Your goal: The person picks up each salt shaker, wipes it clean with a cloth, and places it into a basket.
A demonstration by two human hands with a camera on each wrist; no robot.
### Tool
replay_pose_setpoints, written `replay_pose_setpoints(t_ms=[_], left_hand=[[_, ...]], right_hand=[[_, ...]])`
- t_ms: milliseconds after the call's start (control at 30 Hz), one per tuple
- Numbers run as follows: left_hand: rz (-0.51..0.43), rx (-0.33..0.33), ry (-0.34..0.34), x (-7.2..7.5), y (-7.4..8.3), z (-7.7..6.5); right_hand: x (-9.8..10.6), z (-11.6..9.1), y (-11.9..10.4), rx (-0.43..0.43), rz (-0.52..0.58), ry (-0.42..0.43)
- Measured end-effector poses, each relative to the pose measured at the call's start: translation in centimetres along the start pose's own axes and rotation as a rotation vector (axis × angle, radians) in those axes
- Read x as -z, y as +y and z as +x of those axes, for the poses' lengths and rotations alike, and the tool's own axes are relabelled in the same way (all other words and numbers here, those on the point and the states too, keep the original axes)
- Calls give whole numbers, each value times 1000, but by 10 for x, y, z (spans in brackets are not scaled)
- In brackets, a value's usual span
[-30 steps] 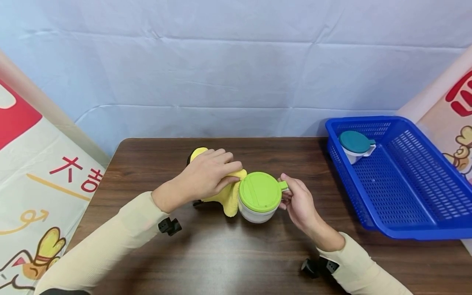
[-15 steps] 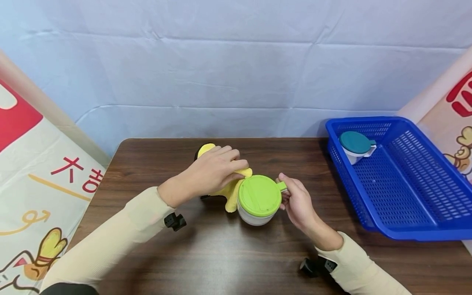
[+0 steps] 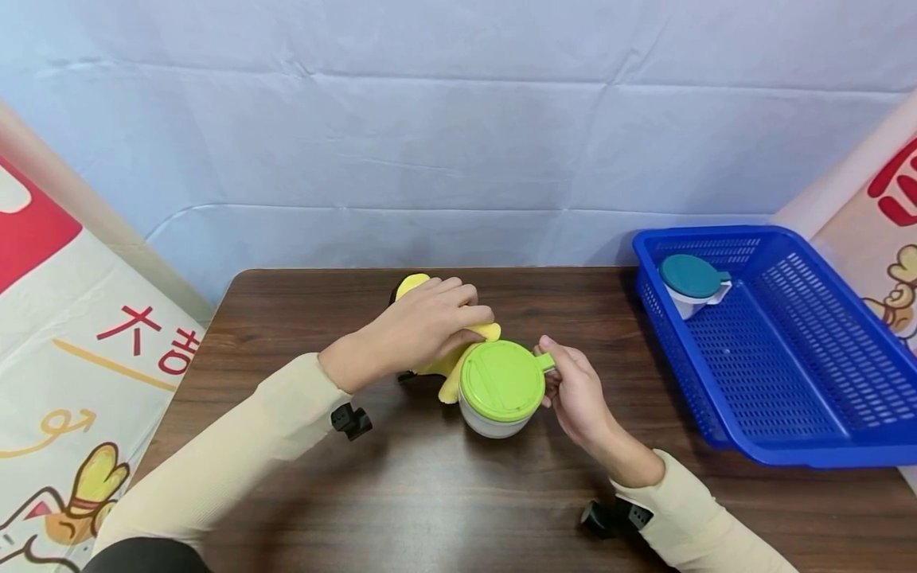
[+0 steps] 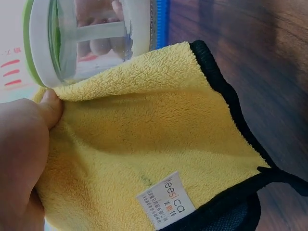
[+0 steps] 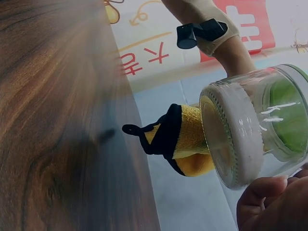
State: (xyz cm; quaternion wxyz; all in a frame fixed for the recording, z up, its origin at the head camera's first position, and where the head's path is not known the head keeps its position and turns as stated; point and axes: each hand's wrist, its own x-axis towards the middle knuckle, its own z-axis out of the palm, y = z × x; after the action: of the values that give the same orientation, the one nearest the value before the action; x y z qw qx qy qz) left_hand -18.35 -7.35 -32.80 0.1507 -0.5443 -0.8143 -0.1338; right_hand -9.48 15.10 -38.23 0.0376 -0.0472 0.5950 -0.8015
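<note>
Against the side of a clear jar [image 5: 240, 130], the left hand [image 3: 430, 325] pinches a yellow cloth [image 4: 139, 125], its thumb lying on the fleecy pile near the jar's rim. The right hand [image 3: 579, 390] grips the jar by its handle, the fingers curled round it and partly hidden behind the glass. The jar is held up off the table, tilted, its white-bottomed base showing in the right wrist view and its green lid [image 3: 503, 380] on. From the left hand the cloth hangs down, touching the jar; it has black edging [image 4: 228, 98], a loop at one corner and a white label [image 4: 167, 201] sewn near the hem.

Beneath both hands spreads a dark wood-grain table [image 3: 430, 509]. At its right, well apart from the jar, sits a blue basket [image 3: 824, 455], with a teal-lidded jar [image 3: 691, 277] inside at the far left corner, its white handle turned right. Both arms wear cream sleeves [image 3: 236, 446], with black devices [image 3: 351, 420] at the wrists. Behind the table hangs a pale blue sheet [image 3: 458, 143].
</note>
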Motion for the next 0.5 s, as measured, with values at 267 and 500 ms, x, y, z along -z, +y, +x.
replay_pose_setpoints(t_ms=[267,500], left_hand=[[-17,-51,-7,1,-2,10],[-36,-73,-7,2,1,21]], right_hand=[[-2,0,0,-4,-17,-2],[-2,1,2,10,-24,-8]])
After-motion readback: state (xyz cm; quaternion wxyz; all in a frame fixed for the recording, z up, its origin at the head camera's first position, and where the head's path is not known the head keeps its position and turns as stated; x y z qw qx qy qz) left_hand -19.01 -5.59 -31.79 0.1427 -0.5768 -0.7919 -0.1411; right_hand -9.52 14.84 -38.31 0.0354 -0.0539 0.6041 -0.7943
